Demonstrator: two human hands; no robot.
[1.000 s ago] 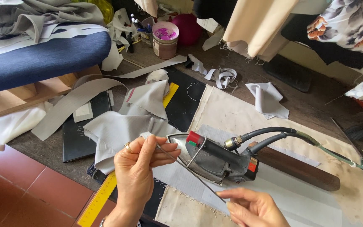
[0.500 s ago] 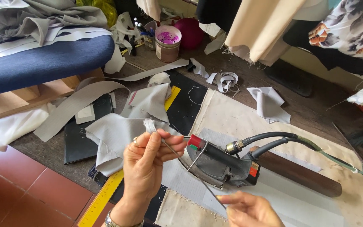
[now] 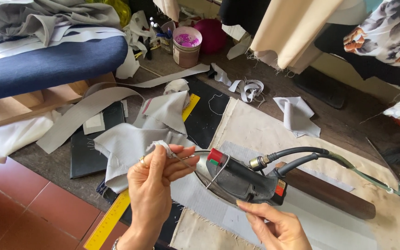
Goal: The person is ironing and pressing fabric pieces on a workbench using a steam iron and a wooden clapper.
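My left hand [image 3: 156, 180] is raised over the table with its fingers pinched on a small scrap of grey cloth [image 3: 159, 146] and one end of a thin thread [image 3: 199, 173]. The thread runs down toward my right hand [image 3: 274, 227], which lies low at the front beside the dark iron [image 3: 241, 178], its fingers touching the iron's base. The iron rests on a grey cloth piece [image 3: 195, 203] on a beige pad [image 3: 265, 134]. More grey cloth [image 3: 130, 146] lies just behind my left hand.
A yellow ruler [image 3: 109, 222] crosses the black mat [image 3: 89, 153]. A dark wooden roll [image 3: 329, 194] lies right of the iron, its hose [image 3: 302, 153] trailing right. A pot [image 3: 187, 46], cloth strips and scraps sit behind. A blue padded board [image 3: 47, 65] stands at left, hanging garments at the back.
My left hand has lifted slightly and drawn the thread tighter. My right hand has shifted up against the iron's base. The view has moved a little.
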